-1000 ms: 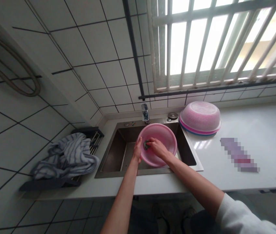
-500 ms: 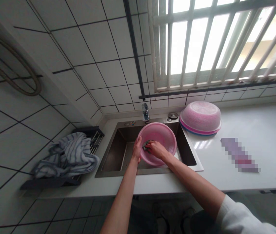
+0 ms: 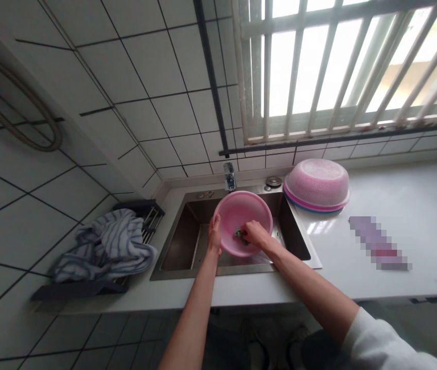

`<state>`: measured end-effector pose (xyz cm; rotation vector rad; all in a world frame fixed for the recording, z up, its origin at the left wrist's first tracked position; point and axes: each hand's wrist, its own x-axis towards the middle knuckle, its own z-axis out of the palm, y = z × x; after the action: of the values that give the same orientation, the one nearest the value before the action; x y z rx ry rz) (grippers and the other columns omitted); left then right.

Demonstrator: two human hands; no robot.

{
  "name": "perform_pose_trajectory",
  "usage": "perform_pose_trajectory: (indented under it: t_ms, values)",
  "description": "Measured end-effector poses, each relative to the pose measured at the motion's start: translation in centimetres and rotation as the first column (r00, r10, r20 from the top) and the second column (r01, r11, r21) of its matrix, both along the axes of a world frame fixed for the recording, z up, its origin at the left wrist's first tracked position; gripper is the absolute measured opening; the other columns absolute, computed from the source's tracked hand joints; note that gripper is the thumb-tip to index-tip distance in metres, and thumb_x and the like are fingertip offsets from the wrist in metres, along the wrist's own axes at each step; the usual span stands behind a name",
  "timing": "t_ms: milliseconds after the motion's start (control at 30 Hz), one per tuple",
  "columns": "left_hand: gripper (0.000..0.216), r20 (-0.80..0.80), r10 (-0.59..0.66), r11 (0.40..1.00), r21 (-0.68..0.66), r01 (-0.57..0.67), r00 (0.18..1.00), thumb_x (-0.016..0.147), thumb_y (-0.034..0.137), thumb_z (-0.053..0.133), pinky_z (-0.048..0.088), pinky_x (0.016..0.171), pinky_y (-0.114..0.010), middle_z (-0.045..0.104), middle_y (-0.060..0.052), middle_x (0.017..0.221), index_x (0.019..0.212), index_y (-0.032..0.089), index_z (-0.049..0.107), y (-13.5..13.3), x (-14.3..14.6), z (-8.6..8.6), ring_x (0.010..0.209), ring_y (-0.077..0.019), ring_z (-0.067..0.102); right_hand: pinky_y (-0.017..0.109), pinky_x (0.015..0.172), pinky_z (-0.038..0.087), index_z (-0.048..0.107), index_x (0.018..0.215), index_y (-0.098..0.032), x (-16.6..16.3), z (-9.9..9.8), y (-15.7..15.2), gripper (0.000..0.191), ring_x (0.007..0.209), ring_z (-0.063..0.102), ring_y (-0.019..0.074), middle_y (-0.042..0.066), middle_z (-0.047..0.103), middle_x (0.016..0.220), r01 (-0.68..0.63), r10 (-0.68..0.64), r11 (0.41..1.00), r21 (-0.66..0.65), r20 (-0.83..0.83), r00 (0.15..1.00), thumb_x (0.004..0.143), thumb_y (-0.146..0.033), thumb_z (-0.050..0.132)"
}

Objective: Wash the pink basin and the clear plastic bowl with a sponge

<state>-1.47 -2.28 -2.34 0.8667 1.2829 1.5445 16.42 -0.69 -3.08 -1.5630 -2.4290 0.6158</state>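
The pink basin [image 3: 237, 208] is located over the sink [image 3: 294, 234], in front of the faucet [image 3: 229, 177], with its open side facing up and toward you. Whether its base touches the sink floor cannot be determined.

Your left hand [image 3: 214, 235] is closed on the left rim, thumb at the inner edge, fingers outside. Your right hand [image 3: 256, 234] is inside the basin, fingers bunched around a grey-green cloth [image 3: 238, 234]; the exact finger placement is hidden.

Handling: the basin appears to be thin plastic, so expect low weight, slight flex and little risk of breakage. Treat wet walls as slippery. Take hold at the rim, which offers the surest grip. The cloth looks soft; pinch it in a bunch.
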Motion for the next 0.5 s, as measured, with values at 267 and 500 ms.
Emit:
perform_pose_trajectory:
  t_ms: [267, 500]
  values:
    - [0.056, 0.085, -0.184, 0.978, -0.083, 0.191, 0.979, 0.078, 0.061, 0.082, 0.032, 0.126, -0.047, 0.071, -0.011, 0.139, 0.117, 0.022, 0.077, -0.3, 0.9, -0.2, 0.146, -0.0330, 0.051, 0.027, 0.089, 0.049, 0.079, 0.111, -0.018, -0.9, 1.4, 0.4, 0.027, 0.098, 0.072, 0.0230, 0.012, 0.078, 0.116, 0.007, 0.035, 0.982, 0.190, -0.219, 0.975, 0.097, -0.012, 0.056]
    - [0.064, 0.022, -0.121, 0.992, -0.018, 0.121, 0.992, 0.078, 0.064, 0.080, 0.040, 0.119, -0.046, 0.073, -0.010, 0.134, 0.125, 0.022, 0.074, -0.7, 0.9, 0.6, 0.136, -0.0330, 0.059, 0.030, 0.087, 0.050, 0.078, 0.114, -0.015, 1.7, 0.8, 1.5, 0.029, 0.101, 0.073, 0.0265, 0.017, 0.077, 0.114, 0.308, -0.296, 0.943, 0.126, -0.103, 0.950, 0.096, -0.009, 0.055]
